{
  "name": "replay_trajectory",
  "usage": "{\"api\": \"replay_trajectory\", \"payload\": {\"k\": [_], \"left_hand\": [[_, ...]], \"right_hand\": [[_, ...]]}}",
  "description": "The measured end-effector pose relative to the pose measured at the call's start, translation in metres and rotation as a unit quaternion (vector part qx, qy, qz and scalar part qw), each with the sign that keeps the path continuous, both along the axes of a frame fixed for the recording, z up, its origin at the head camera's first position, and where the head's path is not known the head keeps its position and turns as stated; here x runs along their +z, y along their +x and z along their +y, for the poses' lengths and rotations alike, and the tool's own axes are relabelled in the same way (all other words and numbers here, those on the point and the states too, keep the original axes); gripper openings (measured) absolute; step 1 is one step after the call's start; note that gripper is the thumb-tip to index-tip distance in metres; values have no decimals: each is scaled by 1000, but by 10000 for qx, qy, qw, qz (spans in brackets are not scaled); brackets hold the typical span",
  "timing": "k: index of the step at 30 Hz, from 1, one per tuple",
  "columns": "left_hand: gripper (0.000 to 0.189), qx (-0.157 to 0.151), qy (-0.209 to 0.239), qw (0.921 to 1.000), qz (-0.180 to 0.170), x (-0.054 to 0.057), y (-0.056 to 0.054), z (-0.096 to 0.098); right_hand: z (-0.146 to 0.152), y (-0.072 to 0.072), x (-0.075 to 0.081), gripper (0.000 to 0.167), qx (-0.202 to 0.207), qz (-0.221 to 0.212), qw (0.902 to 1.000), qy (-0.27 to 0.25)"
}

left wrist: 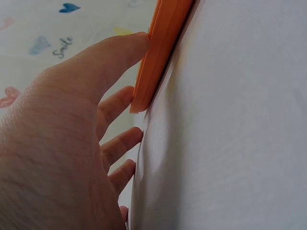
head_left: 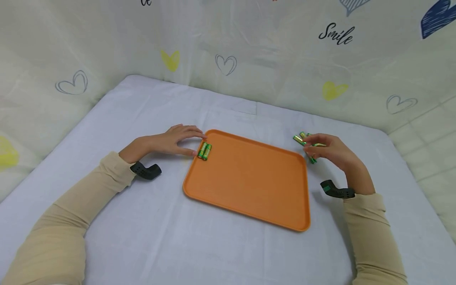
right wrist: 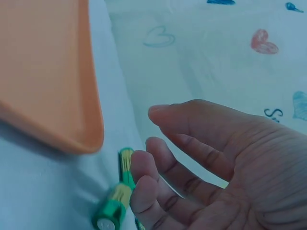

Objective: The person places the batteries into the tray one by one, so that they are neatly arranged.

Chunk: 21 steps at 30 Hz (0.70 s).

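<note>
An orange tray (head_left: 249, 182) lies on the white-covered table. Two green-and-gold batteries (head_left: 207, 152) rest side by side in its upper left corner. My left hand (head_left: 172, 139) is at that corner, its thumb and index fingertips against the outside of the rim, the other fingers spread over the cloth. Beyond the tray's right edge lie several loose batteries (head_left: 298, 139), partly hidden by my right hand (head_left: 331, 150). In the right wrist view its fingers bend loosely above a battery (right wrist: 115, 203), with a gap between thumb and fingertips and nothing held.
Behind the table's far edge hangs a pale curtain (head_left: 199, 47) printed with hearts and the word Smile. Black wrist devices sit on the left wrist (head_left: 145, 171) and the right wrist (head_left: 336, 190). White cloth (head_left: 213, 253) stretches in front of the tray.
</note>
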<state>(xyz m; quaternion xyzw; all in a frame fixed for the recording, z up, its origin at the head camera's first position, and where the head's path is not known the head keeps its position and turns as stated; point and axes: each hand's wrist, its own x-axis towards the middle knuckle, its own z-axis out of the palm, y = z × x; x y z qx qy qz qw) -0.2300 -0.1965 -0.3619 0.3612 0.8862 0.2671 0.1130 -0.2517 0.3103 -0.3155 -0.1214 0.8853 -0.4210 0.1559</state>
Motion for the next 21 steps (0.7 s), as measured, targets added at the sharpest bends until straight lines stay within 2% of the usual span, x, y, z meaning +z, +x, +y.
{"api": "replay_trajectory", "payload": {"k": [9, 16, 21], "left_hand": [[58, -30, 88, 9999, 62, -2, 0, 0], [60, -6, 4, 10000, -3, 1, 2, 0], [61, 26, -47, 10000, -7, 1, 2, 1]], "right_hand": [[21, 0, -4, 44, -118, -169, 9991, 364], [29, -1, -12, 44, 382, -238, 9985, 313], [29, 0, -14, 50, 551, -145, 9978, 325]]}}
